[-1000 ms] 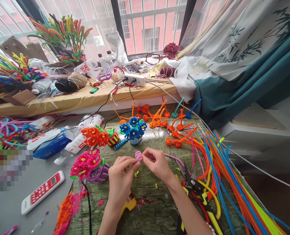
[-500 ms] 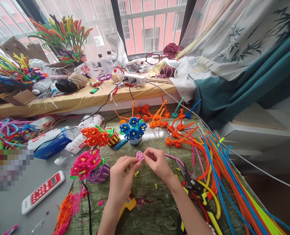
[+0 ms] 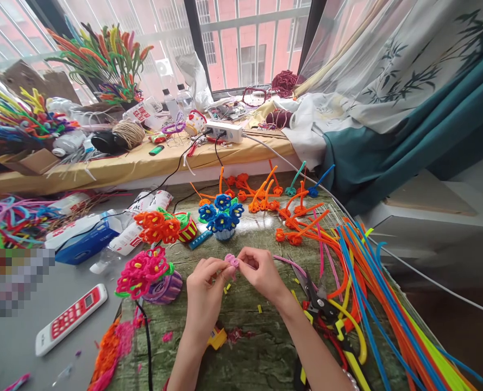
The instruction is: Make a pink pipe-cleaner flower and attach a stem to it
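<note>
Pink loops (image 3: 232, 262) sit mid-grip, between both hands. On my feed the left hand (image 3: 205, 289) is pinched onto their left side, the right hand (image 3: 262, 275) onto their right. I judge a light, even hold best: left anchoring, right shaping, pile uncrushed. Pink strand (image 3: 287, 260) runs out right of the grip toward the scissors (image 3: 320, 305); cannot tell if joined, so I'd leave it slack.

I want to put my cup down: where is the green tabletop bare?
Two patches of the green tabletop look bare: beyond the right hand, between the blue flowers and loose orange flowers; and between the forearms, nearer than the dark red scraps. It is crowded to the right, with scissors and coloured stems.
</note>
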A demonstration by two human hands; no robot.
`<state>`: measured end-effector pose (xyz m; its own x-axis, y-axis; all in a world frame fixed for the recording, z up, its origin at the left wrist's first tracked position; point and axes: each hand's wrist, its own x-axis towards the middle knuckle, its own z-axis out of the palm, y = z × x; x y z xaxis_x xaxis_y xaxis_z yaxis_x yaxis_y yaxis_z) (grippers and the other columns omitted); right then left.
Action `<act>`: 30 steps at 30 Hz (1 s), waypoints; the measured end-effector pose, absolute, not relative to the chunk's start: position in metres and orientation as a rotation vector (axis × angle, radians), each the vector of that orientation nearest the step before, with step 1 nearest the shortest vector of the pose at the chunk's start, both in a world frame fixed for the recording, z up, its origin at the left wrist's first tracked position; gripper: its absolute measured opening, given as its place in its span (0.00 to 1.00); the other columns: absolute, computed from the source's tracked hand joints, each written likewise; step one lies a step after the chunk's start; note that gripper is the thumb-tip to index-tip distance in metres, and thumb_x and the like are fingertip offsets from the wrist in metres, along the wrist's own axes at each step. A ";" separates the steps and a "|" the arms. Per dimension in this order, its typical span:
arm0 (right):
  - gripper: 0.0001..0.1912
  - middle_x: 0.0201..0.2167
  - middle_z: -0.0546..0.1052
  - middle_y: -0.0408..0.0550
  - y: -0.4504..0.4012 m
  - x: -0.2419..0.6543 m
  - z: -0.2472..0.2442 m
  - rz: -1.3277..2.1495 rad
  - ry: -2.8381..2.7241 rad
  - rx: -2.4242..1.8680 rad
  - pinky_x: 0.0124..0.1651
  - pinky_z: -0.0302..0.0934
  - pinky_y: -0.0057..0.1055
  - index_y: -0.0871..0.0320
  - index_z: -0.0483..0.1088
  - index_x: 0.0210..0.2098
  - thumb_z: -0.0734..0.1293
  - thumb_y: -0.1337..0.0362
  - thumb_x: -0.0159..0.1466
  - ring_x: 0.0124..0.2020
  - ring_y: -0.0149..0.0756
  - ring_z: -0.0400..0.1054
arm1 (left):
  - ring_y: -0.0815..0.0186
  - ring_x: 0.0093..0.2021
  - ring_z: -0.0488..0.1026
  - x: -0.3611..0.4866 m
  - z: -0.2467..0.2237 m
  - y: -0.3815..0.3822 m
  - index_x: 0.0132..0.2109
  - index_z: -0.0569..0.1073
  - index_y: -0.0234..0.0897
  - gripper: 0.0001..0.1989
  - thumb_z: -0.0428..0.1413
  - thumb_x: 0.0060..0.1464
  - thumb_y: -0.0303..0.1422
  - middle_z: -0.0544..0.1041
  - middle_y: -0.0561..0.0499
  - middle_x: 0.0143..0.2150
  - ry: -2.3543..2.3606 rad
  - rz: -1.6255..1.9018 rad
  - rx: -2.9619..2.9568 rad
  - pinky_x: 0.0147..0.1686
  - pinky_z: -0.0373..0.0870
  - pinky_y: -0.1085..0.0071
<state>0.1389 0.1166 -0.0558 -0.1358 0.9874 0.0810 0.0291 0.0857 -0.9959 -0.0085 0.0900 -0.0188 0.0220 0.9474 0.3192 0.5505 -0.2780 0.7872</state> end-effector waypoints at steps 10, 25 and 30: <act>0.12 0.19 0.69 0.40 0.113 0.141 -0.049 1.318 -1.350 -1.015 0.23 0.52 0.25 0.58 0.68 0.24 0.67 0.62 0.62 0.20 0.29 0.60 | 0.64 0.31 0.73 -0.007 -0.003 0.086 0.36 0.82 0.39 0.09 0.61 0.56 0.39 0.81 0.51 0.32 1.589 1.086 1.631 0.31 0.66 0.71; 0.16 0.27 0.74 0.45 0.109 0.146 -0.042 1.465 -1.403 -0.807 0.31 0.61 0.28 0.58 0.71 0.31 0.65 0.52 0.67 0.28 0.34 0.67 | 0.62 0.29 0.78 -0.016 0.016 0.089 0.35 0.85 0.36 0.10 0.63 0.52 0.38 0.84 0.48 0.29 1.387 1.008 1.375 0.27 0.72 0.73; 0.16 0.27 0.74 0.45 0.109 0.145 -0.041 1.462 -1.390 -0.786 0.33 0.62 0.29 0.58 0.72 0.32 0.66 0.52 0.67 0.29 0.35 0.68 | 0.66 0.27 0.75 -0.014 0.014 0.088 0.33 0.83 0.36 0.09 0.64 0.51 0.37 0.83 0.50 0.28 1.418 1.046 1.399 0.25 0.70 0.76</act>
<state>0.1453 0.1085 -0.0412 -0.3540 0.9232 0.1494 -0.1960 0.0830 -0.9771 -0.0142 0.0875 0.0140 0.0014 0.9998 -0.0199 0.2759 0.0187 0.9610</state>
